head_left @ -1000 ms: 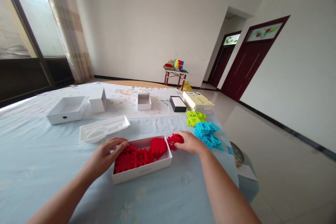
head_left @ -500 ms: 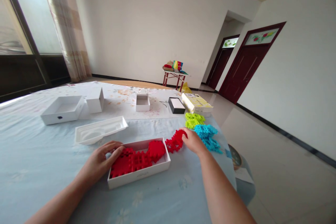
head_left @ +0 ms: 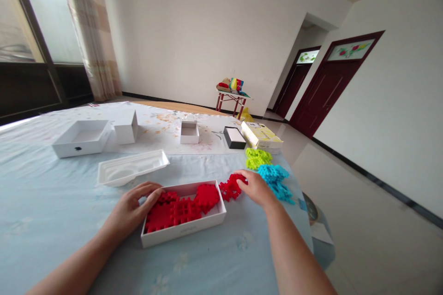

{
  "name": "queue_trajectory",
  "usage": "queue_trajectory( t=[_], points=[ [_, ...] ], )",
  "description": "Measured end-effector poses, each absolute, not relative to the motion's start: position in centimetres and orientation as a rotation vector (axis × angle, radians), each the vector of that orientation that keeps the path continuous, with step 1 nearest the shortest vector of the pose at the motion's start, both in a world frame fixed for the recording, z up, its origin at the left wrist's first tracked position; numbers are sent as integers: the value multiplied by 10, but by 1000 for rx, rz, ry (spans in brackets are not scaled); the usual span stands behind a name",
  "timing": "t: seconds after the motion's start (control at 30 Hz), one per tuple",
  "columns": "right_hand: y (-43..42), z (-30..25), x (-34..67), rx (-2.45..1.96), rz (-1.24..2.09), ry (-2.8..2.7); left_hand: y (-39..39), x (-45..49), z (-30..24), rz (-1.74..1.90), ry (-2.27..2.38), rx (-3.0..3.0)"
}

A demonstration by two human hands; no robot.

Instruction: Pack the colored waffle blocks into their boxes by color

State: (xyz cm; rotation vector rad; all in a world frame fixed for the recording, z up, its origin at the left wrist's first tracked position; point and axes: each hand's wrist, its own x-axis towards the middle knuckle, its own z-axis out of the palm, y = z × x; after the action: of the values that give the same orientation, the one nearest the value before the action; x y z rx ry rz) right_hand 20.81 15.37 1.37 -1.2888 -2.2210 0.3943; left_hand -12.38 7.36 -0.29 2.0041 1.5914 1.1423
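A shallow white box (head_left: 188, 230) lies on the light blue cloth in front of me, filled with red interlocking plastic pieces (head_left: 180, 208). My left hand (head_left: 133, 205) rests against the box's left end, fingers curled over its rim. My right hand (head_left: 254, 187) lies just right of the box with its fingers closed on a small heap of loose red pieces (head_left: 231, 187) on the cloth. Right beside that hand sit a cyan pile (head_left: 275, 179) and, farther back, a lime green pile (head_left: 257, 157).
A white moulded tray (head_left: 131, 169) lies behind the box. Farther back stand open white boxes (head_left: 80, 138), a small white box (head_left: 189, 132), a black box (head_left: 234, 138) and a yellow carton (head_left: 261, 134). The table's right edge drops to a tiled floor.
My right hand has gathered the loose red pieces slightly away from the box. The left hand slid a little down the box's left end. The view shifted slightly.
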Motion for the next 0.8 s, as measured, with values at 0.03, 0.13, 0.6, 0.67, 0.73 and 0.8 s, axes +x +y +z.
queue_trajectory(
  t=[0.03,0.13,0.6,0.67,0.73,0.8],
  points=[
    [152,14,206,-1282,421,-2271,74,-124,-3,1140,1589,2001],
    [147,14,200,-1305,442,-2366,73,-125,-4,1123,1586,1992],
    [152,8,206,-1278,478,-2349,72,-127,-8,1115,1589,2024],
    [154,8,208,-1288,462,-2281,72,-126,-8,1110,1588,2019],
    [156,7,209,-1329,423,-2208,71,-126,-7,1106,1590,2014],
    [158,6,210,-1376,364,-2151,71,-126,-7,1104,1591,2013]
  ],
)
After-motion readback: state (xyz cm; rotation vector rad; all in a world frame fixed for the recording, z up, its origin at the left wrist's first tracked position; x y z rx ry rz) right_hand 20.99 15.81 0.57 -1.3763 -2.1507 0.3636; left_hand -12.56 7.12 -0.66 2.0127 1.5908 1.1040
